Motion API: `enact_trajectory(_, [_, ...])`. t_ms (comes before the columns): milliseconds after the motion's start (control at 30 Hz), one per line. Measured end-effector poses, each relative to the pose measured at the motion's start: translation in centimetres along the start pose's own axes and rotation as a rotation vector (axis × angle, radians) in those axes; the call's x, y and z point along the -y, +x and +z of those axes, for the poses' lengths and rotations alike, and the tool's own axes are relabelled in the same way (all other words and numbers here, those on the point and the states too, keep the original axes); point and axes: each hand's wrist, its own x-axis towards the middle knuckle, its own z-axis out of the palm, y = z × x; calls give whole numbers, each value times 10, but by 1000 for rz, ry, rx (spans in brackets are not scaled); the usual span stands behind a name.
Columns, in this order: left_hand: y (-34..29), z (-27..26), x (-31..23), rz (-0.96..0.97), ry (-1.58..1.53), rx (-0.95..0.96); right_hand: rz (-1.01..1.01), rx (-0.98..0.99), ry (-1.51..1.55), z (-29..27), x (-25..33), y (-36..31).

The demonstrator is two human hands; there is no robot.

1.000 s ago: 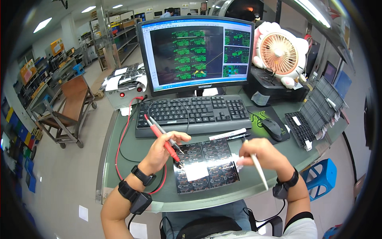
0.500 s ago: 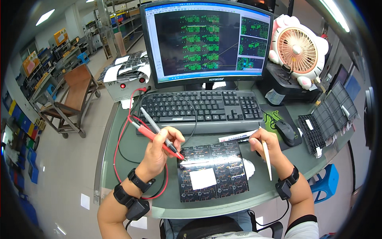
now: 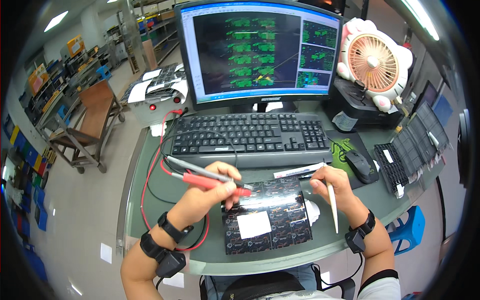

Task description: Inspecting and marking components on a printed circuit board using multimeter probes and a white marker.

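Note:
My left hand (image 3: pixel 202 197) is closed around two test probes, a red probe (image 3: pixel 202 181) and a grey-and-black probe (image 3: pixel 202 169). Their tips point right, over the upper left part of a black circuit board panel (image 3: pixel 292 232); whether they touch it, I cannot tell. A blank white paper (image 3: pixel 254 225) lies on the panel, and a bright glare band crosses it. To the right, my right hand (image 3: pixel 334 184) is closed on a slim cream-coloured stick (image 3: pixel 333 210), whose tapered end hangs toward me. A white-and-blue strip (image 3: pixel 300 171) lies just left of that hand.
A black keyboard (image 3: pixel 250 132) stands beyond the panel, before a monitor (image 3: pixel 240 55). On the right are a mouse (image 3: pixel 361 165), a pink-and-white fan (image 3: pixel 374 62) and black racks (image 3: pixel 417 142). Red and black leads (image 3: pixel 145 200) loop on the left to a box (image 3: pixel 147 115).
My left hand has tipped the two probes flatter, and their tips have moved up and right over the panel. My right hand has barely shifted.

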Motion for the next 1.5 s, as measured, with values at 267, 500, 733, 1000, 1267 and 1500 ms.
enact_trajectory(267, [-14,17,3,-116,414,234,117,-118,-6,-24,-11,39])
enact_trajectory(500, [-12,19,4,-114,416,239,19,44,-249,-35,-73,73])
enact_trajectory(733, [-10,17,4,-134,404,217,-23,120,-298,-32,-81,76])
enact_trajectory(1000, [-11,20,1,-142,402,211,0,56,-486,-32,-90,80])
enact_trajectory(1267, [-13,19,0,-140,423,219,143,2,-405,-26,-92,85])
enact_trajectory(1500, [-11,22,-4,-161,406,226,47,131,-369,-31,-83,68])
